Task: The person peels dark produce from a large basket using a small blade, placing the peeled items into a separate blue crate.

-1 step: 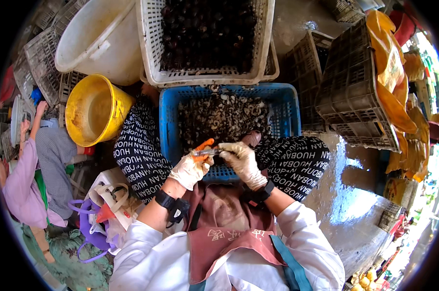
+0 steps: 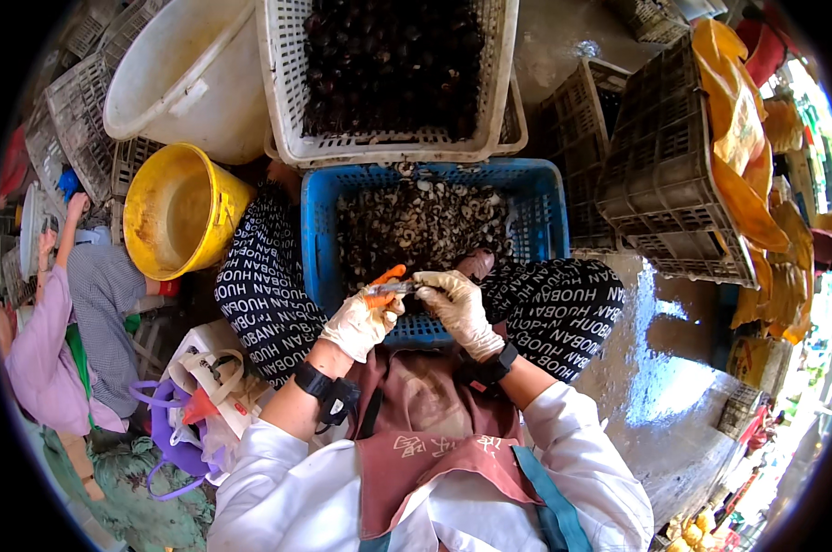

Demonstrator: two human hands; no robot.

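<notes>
My left hand (image 2: 359,325), in a whitish glove, is closed around a small orange and grey hand tool (image 2: 385,286) with a metallic-looking part. Opposite it, my right hand (image 2: 457,308), gloved too, has its fingers pinched close to the tool's tip; whatever lies between them is too small to name. Both hands are over the near side of a blue plastic basket (image 2: 563,216). Dark and pale scraps (image 2: 420,221) cover much of its bottom. Beyond it, a white plastic crate (image 2: 388,152) holds many dark, round, glossy pieces (image 2: 393,69).
A yellow bucket (image 2: 227,216) and a large whitish tub (image 2: 195,87) stand at left. Dark crates (image 2: 678,184), one draped with orange-yellow sheeting (image 2: 742,138), rise at right. Bags (image 2: 181,432) lie beside my left leg. Another person (image 2: 62,350) sits at far left. Wet floor (image 2: 655,359) shines at right.
</notes>
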